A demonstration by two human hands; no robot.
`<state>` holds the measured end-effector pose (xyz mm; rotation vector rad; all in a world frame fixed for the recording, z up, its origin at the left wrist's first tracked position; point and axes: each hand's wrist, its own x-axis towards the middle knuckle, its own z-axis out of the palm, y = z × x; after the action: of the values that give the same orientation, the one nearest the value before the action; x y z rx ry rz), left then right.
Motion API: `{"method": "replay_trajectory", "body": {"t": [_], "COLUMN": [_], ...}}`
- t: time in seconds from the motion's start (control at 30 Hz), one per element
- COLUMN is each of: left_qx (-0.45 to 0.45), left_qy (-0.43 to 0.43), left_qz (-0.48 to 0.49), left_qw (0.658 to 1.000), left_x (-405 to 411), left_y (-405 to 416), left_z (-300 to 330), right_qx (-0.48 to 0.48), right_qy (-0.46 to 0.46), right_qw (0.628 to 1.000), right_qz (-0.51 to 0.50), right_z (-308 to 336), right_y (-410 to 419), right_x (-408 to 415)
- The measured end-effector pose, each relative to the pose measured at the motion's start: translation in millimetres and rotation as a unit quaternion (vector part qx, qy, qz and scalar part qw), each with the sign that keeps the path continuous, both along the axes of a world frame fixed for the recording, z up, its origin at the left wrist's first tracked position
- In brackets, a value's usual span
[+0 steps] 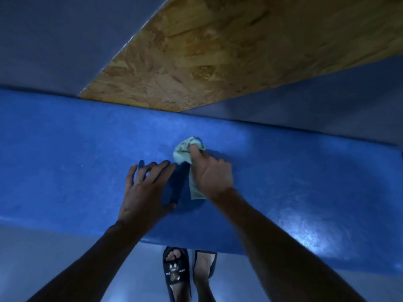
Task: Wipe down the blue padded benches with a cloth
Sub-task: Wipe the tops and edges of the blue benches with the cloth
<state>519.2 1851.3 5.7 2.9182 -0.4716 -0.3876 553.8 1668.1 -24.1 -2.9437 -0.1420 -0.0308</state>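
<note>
A blue padded bench (76, 162) runs across the whole view from left to right. My right hand (210, 174) is closed on a pale green cloth (184, 152) and presses it onto the middle of the bench top. A strip of the cloth hangs out under the palm toward me. My left hand (145, 189) hovers or rests just left of the cloth with fingers spread, holding nothing. The two hands are about a hand's width apart.
A chipboard panel (213, 53) stands against the grey wall (50, 40) right behind the bench's far edge. My feet in dark slides (175, 273) stand on the pale floor (43, 253) at the bench's near edge.
</note>
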Motion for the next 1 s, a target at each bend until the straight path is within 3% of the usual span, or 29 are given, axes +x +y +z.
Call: {"method": "replay_trajectory", "body": {"t": [0.07,0.13,0.23,0.37,0.5,0.6,0.67,0.77,0.87,1.0], "left_qx": [0.006,0.01,0.019,0.027,0.016,0.009,0.011,0.009,0.004,0.013], "left_qy": [0.0,0.006,0.01,-0.002,-0.002,-0.005,-0.006,-0.005,-0.006,-0.005], "left_qz": [-0.015,-0.019,-0.025,-0.029,-0.028,-0.027,-0.026,-0.022,-0.02,-0.022], "left_qw": [1.0,1.0,0.999,0.999,0.999,1.0,1.0,1.0,1.0,1.0], "left_x": [8,15,20,21,24,23,23,23,23,22], "left_y": [-3,-5,-6,-5,-5,-3,-2,-1,-1,-1], "left_z": [4,5,0,-5,-5,-5,-5,-4,-5,-6], "right_qx": [-0.012,-0.046,-0.063,-0.025,0.008,-0.055,-0.089,-0.133,-0.118,-0.055], "right_qy": [-0.043,-0.069,0.019,0.089,0.032,0.101,0.09,0.051,0.108,0.101], "right_qw": [0.999,0.996,0.982,0.948,0.977,0.991,0.992,0.989,0.98,0.959], "right_qz": [0.015,-0.034,-0.175,-0.303,-0.212,-0.062,-0.012,-0.031,-0.122,-0.258], "right_z": [-3,-4,10,22,18,22,25,26,40,35], "right_y": [-46,-101,-163,-157,-86,-38,-42,-104,-173,-168], "right_x": [4,8,15,27,50,70,77,68,42,38]}}
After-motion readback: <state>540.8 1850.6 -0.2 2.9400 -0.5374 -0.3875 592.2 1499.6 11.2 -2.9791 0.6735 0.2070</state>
